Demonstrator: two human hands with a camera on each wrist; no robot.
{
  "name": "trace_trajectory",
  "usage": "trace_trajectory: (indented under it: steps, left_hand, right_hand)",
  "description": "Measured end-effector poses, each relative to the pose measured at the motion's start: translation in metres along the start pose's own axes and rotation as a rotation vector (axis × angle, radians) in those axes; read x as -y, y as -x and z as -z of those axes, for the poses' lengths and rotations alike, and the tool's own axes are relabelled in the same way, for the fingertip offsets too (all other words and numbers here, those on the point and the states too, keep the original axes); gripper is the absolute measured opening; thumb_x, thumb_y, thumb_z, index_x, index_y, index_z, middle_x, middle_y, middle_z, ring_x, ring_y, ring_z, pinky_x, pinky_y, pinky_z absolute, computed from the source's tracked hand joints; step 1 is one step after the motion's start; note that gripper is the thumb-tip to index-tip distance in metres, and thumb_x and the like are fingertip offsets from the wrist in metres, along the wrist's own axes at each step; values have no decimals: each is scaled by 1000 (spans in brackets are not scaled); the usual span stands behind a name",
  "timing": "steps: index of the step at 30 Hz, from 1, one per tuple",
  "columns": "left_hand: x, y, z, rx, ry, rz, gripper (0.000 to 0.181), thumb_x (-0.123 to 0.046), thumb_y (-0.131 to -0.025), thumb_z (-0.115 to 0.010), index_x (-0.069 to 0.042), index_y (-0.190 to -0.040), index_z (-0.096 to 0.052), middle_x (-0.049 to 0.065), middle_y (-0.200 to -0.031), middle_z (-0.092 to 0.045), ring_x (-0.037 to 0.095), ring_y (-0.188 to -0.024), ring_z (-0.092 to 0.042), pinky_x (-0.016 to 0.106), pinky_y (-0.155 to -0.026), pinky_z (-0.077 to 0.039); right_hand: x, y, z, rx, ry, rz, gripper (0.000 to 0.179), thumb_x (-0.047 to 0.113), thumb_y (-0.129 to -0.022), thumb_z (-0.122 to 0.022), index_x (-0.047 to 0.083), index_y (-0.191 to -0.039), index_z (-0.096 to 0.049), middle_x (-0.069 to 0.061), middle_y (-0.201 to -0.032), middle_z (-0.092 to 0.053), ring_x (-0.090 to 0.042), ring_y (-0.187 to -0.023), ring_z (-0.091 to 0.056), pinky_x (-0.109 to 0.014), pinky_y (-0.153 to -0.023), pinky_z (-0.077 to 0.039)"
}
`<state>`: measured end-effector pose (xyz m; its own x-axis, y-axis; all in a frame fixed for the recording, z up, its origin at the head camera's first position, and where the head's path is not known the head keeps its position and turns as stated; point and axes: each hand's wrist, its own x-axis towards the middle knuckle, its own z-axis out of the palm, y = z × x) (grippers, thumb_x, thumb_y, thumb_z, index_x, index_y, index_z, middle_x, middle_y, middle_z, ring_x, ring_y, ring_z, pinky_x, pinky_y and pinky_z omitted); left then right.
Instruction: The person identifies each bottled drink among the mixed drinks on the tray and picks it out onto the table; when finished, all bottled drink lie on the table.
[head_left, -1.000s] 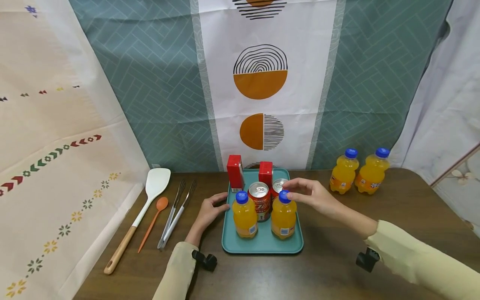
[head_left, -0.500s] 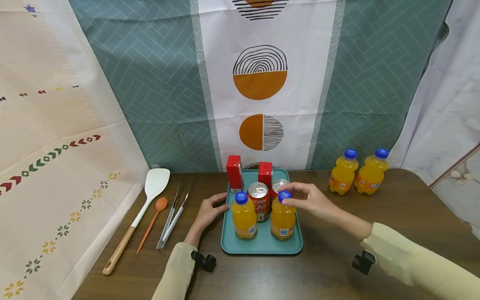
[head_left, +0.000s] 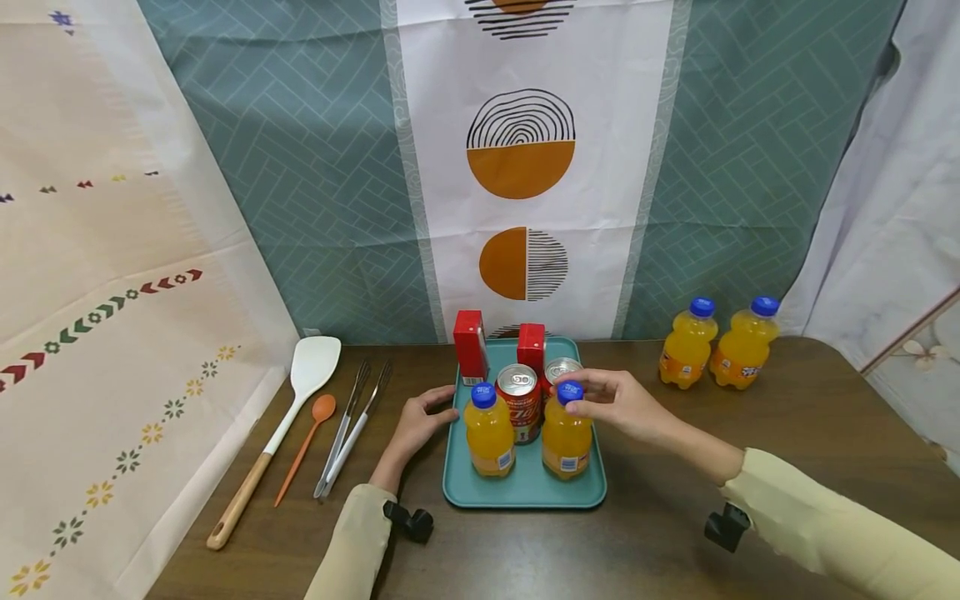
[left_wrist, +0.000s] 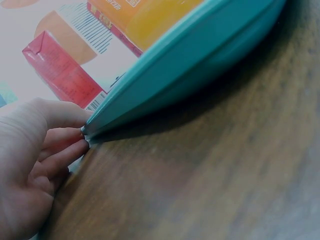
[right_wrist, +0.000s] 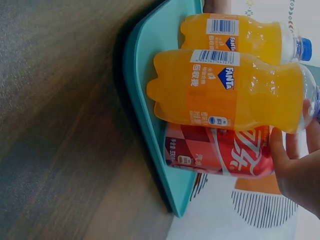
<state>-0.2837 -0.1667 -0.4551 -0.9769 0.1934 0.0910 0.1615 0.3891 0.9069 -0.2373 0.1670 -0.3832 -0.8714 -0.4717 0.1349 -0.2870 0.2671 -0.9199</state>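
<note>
My right hand (head_left: 626,407) holds an orange soda bottle (head_left: 567,442) near its blue cap, thumb in front and fingers behind. In the right wrist view, this Fanta bottle (right_wrist: 225,90) stands upright on a teal tray (right_wrist: 137,75), against a red soda can (right_wrist: 220,150). My left hand (head_left: 418,423) touches the left rim of the tray (head_left: 525,498), thumb and fingertips right at the edge. The left wrist view shows those fingertips beside the teal rim (left_wrist: 165,75). A second orange soda bottle (head_left: 491,437) stands front left on the tray.
Two red cartons (head_left: 470,350) and two red cans (head_left: 518,404) fill the tray's rear. Left of it lie metal tongs (head_left: 348,442), an orange spoon (head_left: 303,454) and a white spatula (head_left: 300,396). Two more orange soda bottles (head_left: 686,346) stand at the back right.
My right hand has lowered slightly and settled closer around the top of the right front bottle. The left hand stays at the tray's rim.
</note>
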Motion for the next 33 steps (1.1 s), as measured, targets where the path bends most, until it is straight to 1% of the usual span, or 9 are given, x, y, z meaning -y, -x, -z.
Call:
trace_trajectory:
  steps: [8, 16, 19, 23, 28, 30, 33]
  left_hand:
    - [2, 1, 0, -5, 8, 8, 44, -6, -88, -67, 4, -130, -59, 22, -135, -59, 38, -129, -53, 55, -112, -38]
    - [1, 0, -1, -10, -1, 6, 43, -7, -88, -67, 4, -129, -59, 22, -135, -59, 39, -129, -52, 57, -112, -37]
    - [17, -8, -4, -28, 8, 6, 42, -7, -88, -68, 2, -129, -61, 21, -134, -60, 38, -129, -53, 56, -113, -36]
    - [39, -18, -8, -61, 15, -4, 41, -9, -86, -71, -3, -126, -64, 16, -132, -63, 34, -127, -56, 54, -112, -38]
    - [40, -18, -6, -54, 22, -3, 42, -10, -86, -71, -4, -127, -64, 16, -133, -63, 34, -127, -55, 54, -112, -38]
    - [40, -18, -6, -45, 21, 0, 43, -11, -87, -71, -3, -128, -63, 17, -134, -62, 35, -128, -54, 55, -112, -37]
    - [40, -19, -6, -42, 14, 6, 42, -14, -87, -70, -6, -128, -64, 15, -134, -62, 34, -129, -54, 56, -113, -37]
  right_hand:
    - [1, 2, -4, -35, 30, -2, 42, 24, -95, -63, 2, -131, -59, -24, -131, -61, -40, -119, -62, -38, -94, -56]
    - [5, 5, -6, -77, 58, -29, 44, 24, -94, -64, 1, -131, -59, -25, -131, -62, -40, -118, -62, -39, -92, -57]
    - [5, 8, -5, -83, 63, -47, 45, 25, -94, -64, 1, -132, -58, -25, -131, -61, -40, -119, -62, -39, -93, -57]
    - [6, 7, -3, -87, 55, -53, 47, 25, -94, -64, -1, -132, -58, -25, -130, -62, -38, -117, -63, -37, -92, -57]
    - [8, 5, -1, -80, 59, -36, 45, 25, -94, -63, -3, -130, -59, -25, -128, -63, -37, -116, -64, -37, -93, -57]
    - [9, 6, 1, -85, 61, -44, 45, 24, -94, -64, -3, -130, -59, -25, -128, -63, -37, -116, -64, -36, -93, -57]
    - [11, 7, 3, -94, 59, -66, 47, 25, -94, -64, -3, -131, -58, -25, -129, -63, -36, -116, -65, -35, -92, -57]
